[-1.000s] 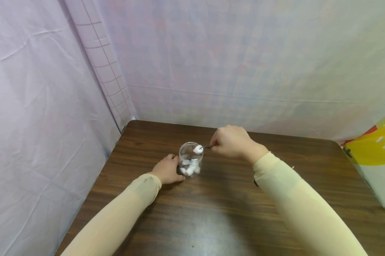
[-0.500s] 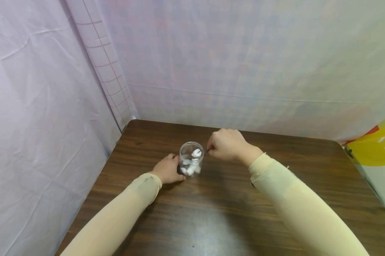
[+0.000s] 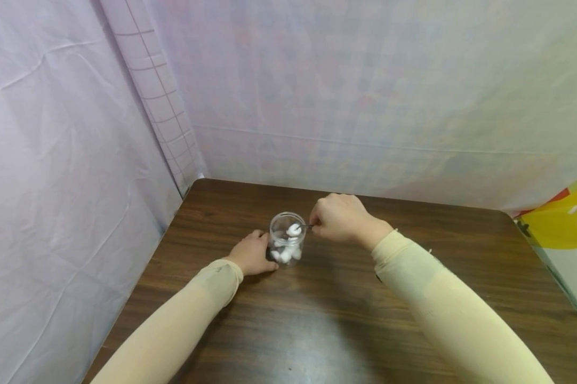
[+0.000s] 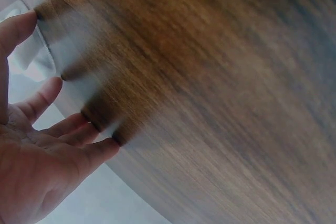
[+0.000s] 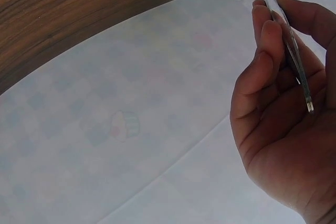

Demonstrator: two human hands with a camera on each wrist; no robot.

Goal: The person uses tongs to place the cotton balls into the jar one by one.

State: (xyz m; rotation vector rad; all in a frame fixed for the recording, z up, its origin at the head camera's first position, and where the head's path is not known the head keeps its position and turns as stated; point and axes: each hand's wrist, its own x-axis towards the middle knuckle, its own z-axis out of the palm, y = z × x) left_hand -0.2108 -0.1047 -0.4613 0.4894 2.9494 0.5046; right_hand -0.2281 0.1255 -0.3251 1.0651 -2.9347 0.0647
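A clear plastic jar (image 3: 287, 237) with several white cotton balls (image 3: 286, 254) in its lower part stands on the brown table. My left hand (image 3: 252, 254) holds it low on its left side, thumb in front and fingers behind. In the left wrist view the jar (image 4: 39, 64) shows between the thumb and index finger, and the fingertips meet the tabletop. My right hand (image 3: 341, 217) pinches metal tweezers (image 5: 288, 40) between thumb and fingers. Their tips hold one cotton ball (image 3: 294, 230) at the jar's mouth, just within the rim.
The wood-grain table (image 3: 279, 320) has its far edge against a pale checked curtain (image 3: 346, 96). White cloth (image 3: 67, 186) hangs along the left. Beyond the right edge is a yellow shape (image 3: 562, 221).
My right hand has moved slightly left and down, lowering the tweezers and cotton ball from the right rim into the jar's mouth. The left hand and the jar have stayed in place.
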